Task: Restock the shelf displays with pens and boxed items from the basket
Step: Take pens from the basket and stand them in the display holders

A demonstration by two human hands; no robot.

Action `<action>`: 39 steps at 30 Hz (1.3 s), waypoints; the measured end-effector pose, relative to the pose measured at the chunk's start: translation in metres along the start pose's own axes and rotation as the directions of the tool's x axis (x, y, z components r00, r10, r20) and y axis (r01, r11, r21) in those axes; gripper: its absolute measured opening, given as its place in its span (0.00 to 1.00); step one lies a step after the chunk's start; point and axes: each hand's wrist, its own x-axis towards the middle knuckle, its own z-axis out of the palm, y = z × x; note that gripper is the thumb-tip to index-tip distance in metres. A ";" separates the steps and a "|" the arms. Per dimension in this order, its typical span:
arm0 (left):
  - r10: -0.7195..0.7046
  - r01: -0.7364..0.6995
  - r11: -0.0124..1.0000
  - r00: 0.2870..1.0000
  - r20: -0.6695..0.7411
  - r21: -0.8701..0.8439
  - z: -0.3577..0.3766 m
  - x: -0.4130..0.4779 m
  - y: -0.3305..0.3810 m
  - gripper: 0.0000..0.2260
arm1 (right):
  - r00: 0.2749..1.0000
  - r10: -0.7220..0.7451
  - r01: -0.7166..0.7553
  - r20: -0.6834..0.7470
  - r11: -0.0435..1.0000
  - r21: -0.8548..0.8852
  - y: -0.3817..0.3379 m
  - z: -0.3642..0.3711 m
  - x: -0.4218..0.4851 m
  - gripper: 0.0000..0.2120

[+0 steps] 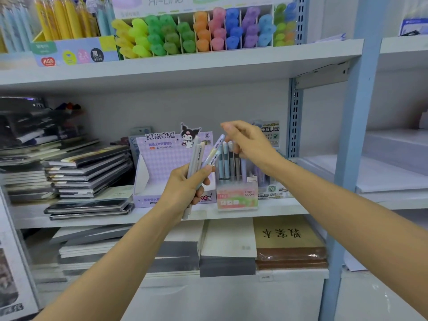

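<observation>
My left hand (185, 188) grips a bunch of several pale pens (196, 154), held upright in front of the middle shelf. One of these pens, yellow and lilac with a barcode (214, 151), leans right towards the clear FRUIT SODA pen holder (237, 195), where several pens (228, 161) stand. My right hand (250, 144) hovers above that holder, fingers loosely spread, holding nothing that I can see. The purple Kuromi display box (159, 158) sits just left of the holder, behind my left hand. No basket is in view.
Stacks of notebooks (88, 174) fill the left of the middle shelf (273, 208). Coloured highlighters (201, 31) stand in a divided display on the shelf above. Paper pads and a brown book (287, 242) lie on the shelf below. A blue upright post (356, 135) bounds the right.
</observation>
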 end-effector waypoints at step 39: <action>0.006 -0.010 0.998 0.998 -0.059 -0.064 0.020 -0.003 0.029 0.06 | 0.995 -0.095 0.099 -0.039 0.986 0.131 -0.026 -0.007 -0.024 0.09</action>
